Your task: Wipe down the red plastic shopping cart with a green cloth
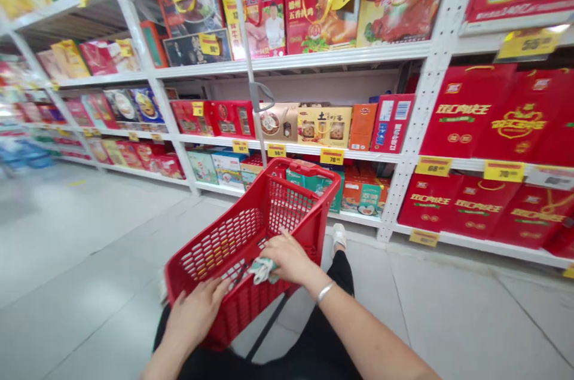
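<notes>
A red plastic shopping basket lies tilted across my lap, its open side facing left. My left hand rests on the near rim of the basket, fingers curled over the edge. My right hand presses a crumpled pale green cloth against the basket's mesh wall, fingers closed over it. A silver bracelet circles my right wrist. My black trousers and one white shoe show beneath the basket.
White metal shelves packed with red and yellow gift boxes and yellow price tags line the far side. A grey pole with a handle rises behind the basket. Pale tiled floor stretches left down the aisle.
</notes>
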`<state>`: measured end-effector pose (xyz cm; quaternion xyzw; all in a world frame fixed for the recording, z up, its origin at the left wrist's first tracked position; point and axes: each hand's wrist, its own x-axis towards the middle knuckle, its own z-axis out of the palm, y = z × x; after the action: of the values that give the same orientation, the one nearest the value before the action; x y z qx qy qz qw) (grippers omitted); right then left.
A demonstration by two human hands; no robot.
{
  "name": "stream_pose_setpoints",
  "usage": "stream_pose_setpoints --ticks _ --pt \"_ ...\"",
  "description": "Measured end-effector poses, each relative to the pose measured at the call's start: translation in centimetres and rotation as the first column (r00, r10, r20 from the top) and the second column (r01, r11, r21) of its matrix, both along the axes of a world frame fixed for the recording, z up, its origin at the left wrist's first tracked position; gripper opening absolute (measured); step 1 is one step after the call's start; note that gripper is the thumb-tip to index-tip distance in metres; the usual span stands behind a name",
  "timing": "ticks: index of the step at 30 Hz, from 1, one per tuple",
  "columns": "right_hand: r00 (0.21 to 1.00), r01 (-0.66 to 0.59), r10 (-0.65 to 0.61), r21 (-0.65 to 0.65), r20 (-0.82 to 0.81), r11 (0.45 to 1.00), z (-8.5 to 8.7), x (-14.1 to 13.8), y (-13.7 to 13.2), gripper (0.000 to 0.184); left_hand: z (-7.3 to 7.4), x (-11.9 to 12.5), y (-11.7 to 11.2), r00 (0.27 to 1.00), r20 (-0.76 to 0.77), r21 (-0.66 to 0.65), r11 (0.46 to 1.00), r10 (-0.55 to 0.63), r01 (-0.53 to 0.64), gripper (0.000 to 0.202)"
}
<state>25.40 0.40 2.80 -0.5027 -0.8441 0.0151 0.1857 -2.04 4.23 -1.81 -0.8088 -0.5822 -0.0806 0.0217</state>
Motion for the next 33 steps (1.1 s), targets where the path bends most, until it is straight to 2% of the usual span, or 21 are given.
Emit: stream_pose_setpoints --ticks 2,4,6,9,14,17,19,21,24,27,30,33 --pt "0.999 0.026 -0.027 -0.045 -0.030 0.999 0.3 0.9 -0.2 0.030 1.2 0.0 -0.6 1.000 0.011 -0.106 0.994 -0.023 0.024 0.045" --pt "0.996 0.073 -0.076 -0.072 -0.040 0.995 0.2 1.6 -0.3 0.036 2.1 0.3 -1.1 1.000 0.015 -0.091 0.996 -0.012 0.013 0.046" --pt "0.994 0.100 -0.103 -0.094 -0.029 0.991 -0.1 1.6 -0.5 0.044 2.4 0.8 -1.5 1.000 0.007 -0.064 0.998 -0.004 0.004 0.043" --pt "0.999 0.032 -0.033 -0.107 -0.011 0.994 -0.9 0.1 -1.1 0.051 1.9 2.0 -2.0 1.000 0.011 -0.024 1.000 -0.016 0.016 0.041" --pt "0.984 -0.161 0.164 -0.039 0.076 0.986 -2.5 -5.4 -2.8 0.044 0.5 3.6 -2.4 0.998 0.052 0.053 0.998 -0.035 0.032 0.041" --pt "0.977 -0.164 0.164 -0.013 0.136 0.986 -3.0 -7.1 -3.4 0.051 0.0 3.9 -2.6 0.996 0.076 0.068 0.997 -0.042 0.037 0.045" --pt "0.975 -0.161 0.160 -0.011 0.155 0.987 -2.9 -6.9 -3.5 0.048 -0.1 3.9 -2.7 0.995 0.086 0.080 0.996 -0.054 0.047 0.046" --pt "0.973 -0.161 0.162 -0.017 0.167 0.987 -2.4 -5.6 -3.1 0.040 -0.2 3.8 -2.7 0.994 0.093 0.081 0.995 -0.060 0.052 0.047" --pt "0.976 -0.102 0.109 -0.042 0.187 0.994 -1.0 -1.9 -1.6 0.032 -0.4 3.7 -2.4 0.994 0.101 0.058 0.998 -0.041 0.036 0.046" --pt "0.979 0.032 -0.021 -0.053 0.203 0.998 0.9 3.2 0.8 0.030 -0.3 3.4 -1.9 0.995 0.095 0.033 0.999 -0.038 0.035 0.045" --pt "0.959 0.172 -0.167 0.000 0.230 0.985 2.6 8.1 3.1 0.032 0.1 3.2 -1.5 0.997 0.081 -0.013 1.000 0.005 -0.004 0.047" --pt "0.939 0.241 -0.241 0.030 0.243 0.970 3.3 10.5 4.6 0.032 0.7 2.7 -0.7 0.995 0.061 -0.076 0.994 0.079 -0.074 0.050"
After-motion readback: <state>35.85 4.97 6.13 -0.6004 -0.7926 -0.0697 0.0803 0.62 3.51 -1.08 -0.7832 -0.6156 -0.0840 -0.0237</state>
